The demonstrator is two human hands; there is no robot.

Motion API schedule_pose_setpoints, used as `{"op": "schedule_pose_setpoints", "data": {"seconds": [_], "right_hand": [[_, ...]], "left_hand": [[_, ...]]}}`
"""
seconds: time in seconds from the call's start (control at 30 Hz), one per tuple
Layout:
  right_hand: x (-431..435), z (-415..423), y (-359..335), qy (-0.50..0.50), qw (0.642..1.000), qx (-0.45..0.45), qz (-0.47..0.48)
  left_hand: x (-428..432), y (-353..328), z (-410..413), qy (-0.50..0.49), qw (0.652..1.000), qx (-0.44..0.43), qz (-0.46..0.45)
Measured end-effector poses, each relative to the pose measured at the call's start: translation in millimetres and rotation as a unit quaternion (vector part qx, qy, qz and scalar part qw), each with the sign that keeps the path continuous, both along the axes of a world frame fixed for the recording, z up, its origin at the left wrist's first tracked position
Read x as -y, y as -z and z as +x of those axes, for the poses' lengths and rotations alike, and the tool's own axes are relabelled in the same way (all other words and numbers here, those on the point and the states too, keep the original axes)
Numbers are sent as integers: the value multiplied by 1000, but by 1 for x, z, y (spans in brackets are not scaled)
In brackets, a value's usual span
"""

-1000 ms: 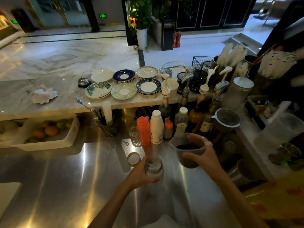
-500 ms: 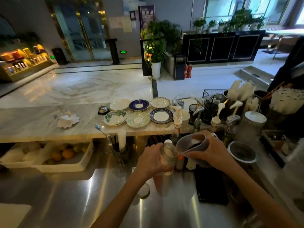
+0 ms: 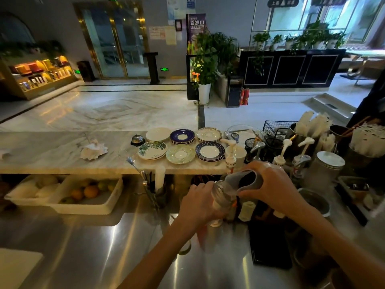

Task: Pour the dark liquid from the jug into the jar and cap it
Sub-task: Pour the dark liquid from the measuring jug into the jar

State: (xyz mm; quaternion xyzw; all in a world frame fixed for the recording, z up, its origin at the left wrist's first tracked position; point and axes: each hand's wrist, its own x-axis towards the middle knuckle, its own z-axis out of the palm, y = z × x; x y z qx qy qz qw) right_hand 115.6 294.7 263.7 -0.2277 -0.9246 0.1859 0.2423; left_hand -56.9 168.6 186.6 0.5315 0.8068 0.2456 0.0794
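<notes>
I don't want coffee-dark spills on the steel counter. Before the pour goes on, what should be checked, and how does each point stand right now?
1. Jar gripped: ok, left hand wraps it.
2. Jug gripped and tilted toward the jar: ok, right hand holds it from above.
3. Spout over the jar's mouth: ok, it appears to meet the rim.
4. Jar mouth uncapped: ok.
5. Liquid level in the jar: cannot tell, blurred.
6. Cap within reach: cannot tell, the round thing beside the left forearm is blurred.
</notes>
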Motion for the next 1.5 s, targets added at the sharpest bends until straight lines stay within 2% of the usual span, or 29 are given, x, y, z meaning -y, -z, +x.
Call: {"op": "schedule_pose_setpoints", "data": {"seconds": [0.17, 0.37, 1.13, 1.5], "right_hand": [[-2, 3, -5, 7, 1000, 15, 25], [-2, 12, -5, -7, 999, 39, 25], [-5, 20, 8, -8, 994, 96, 45], [-6, 26, 11, -7, 994, 99, 52]], "left_hand": [[-1, 4, 7, 6, 1000, 2, 0], [-2, 8, 16, 20, 999, -39, 32], [-7, 23, 21, 23, 997, -67, -27], [-9, 28, 25, 26, 997, -70, -14]]}}
